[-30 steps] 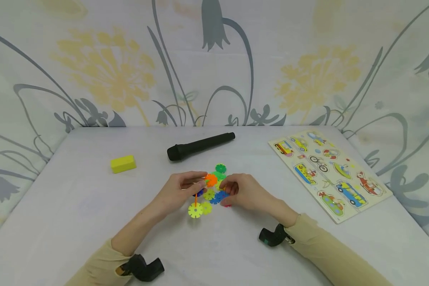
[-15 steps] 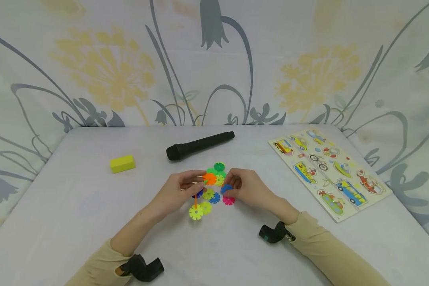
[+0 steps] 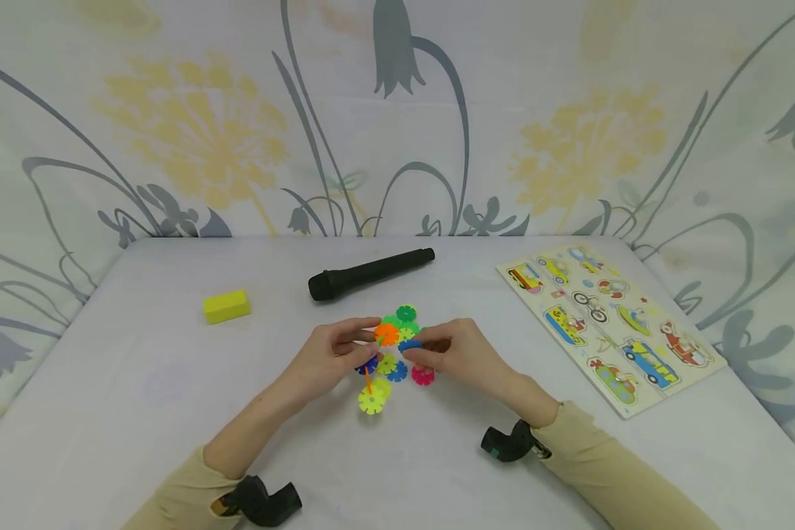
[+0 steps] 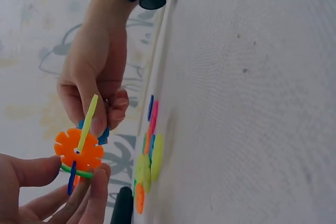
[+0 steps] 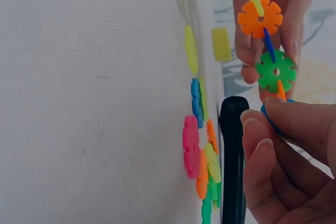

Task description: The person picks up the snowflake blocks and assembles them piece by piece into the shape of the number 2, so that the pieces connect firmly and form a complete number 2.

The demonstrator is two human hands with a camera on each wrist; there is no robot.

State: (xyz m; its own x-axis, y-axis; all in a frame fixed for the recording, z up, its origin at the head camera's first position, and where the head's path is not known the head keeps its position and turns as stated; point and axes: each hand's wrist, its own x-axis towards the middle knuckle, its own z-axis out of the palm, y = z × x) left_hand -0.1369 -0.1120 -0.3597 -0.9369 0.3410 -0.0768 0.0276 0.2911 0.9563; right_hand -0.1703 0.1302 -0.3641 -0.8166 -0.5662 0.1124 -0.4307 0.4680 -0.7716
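My left hand [image 3: 334, 350] pinches a chain of slotted plastic discs at its green disc [image 5: 275, 71]. Further along the chain are a dark blue disc [image 3: 367, 364], an orange disc [image 4: 79, 149] and a yellow disc [image 3: 371, 401] at the low end. Another orange disc [image 3: 387, 334] sticks out from the green one toward the right. Between thumb and fingers, my right hand [image 3: 464, 353] pinches a blue disc [image 3: 409, 345], its edge right at that orange disc. Fingers partly cover the blue disc in the right wrist view.
Several loose discs lie below the hands, among them a pink disc [image 3: 422, 375], a blue one and a dark green disc [image 3: 406, 313]. Behind them lies a black microphone [image 3: 371, 274]. A yellow block [image 3: 227, 306] is at left, a picture puzzle board [image 3: 609, 324] at right.
My right hand has lifted a blue disc from the loose ones and brought it left to the chain's end. The chain's yellow end has swung slightly down and right.
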